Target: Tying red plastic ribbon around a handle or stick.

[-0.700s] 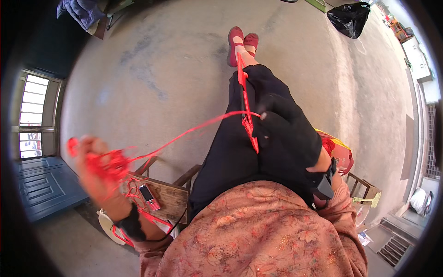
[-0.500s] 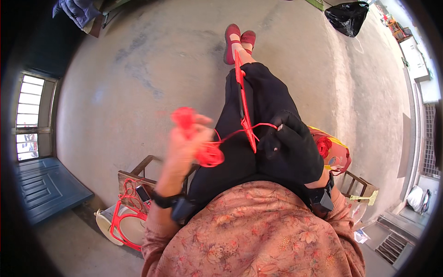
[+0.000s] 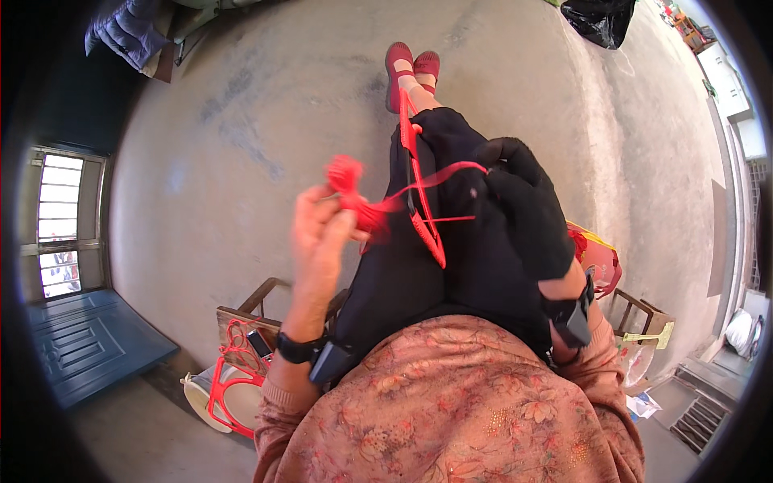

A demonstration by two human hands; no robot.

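Left hand (image 3: 318,233): bare, raised over the left thigh, grip clamped on a bundle of red cord (image 3: 358,205); knot-like end of the bundle protruding above the fingertips. Black wrist strap with a small dark device fitted at the left wrist.

Right hand (image 3: 523,205): covered by a black glove, resting on the right knee, grip closed on a strand of the same cord near the fingertips. Second dark device strapped at the right wrist.

Red cord strand (image 3: 439,175): stretched taut between the two hands, crossing the lap from left to right.

Red frame (image 3: 419,189): long, narrow, lying lengthwise along the black trousers, from mid-thigh toward the feet; cord strands crossing it about halfway along.

Red shoes (image 3: 411,68): together at the far end of the outstretched legs, on a grey concrete floor (image 3: 241,145).

Wooden stool (image 3: 250,310): just left of the seated body, carrying a small dark phone-like item and loose red cord. White basin (image 3: 213,398) below it, with a red frame-shaped piece lying across it.

Red and yellow bag (image 3: 596,253): just right of the right forearm. Second wooden stool beyond it. Black bag (image 3: 596,16) well apart, at the upper edge.
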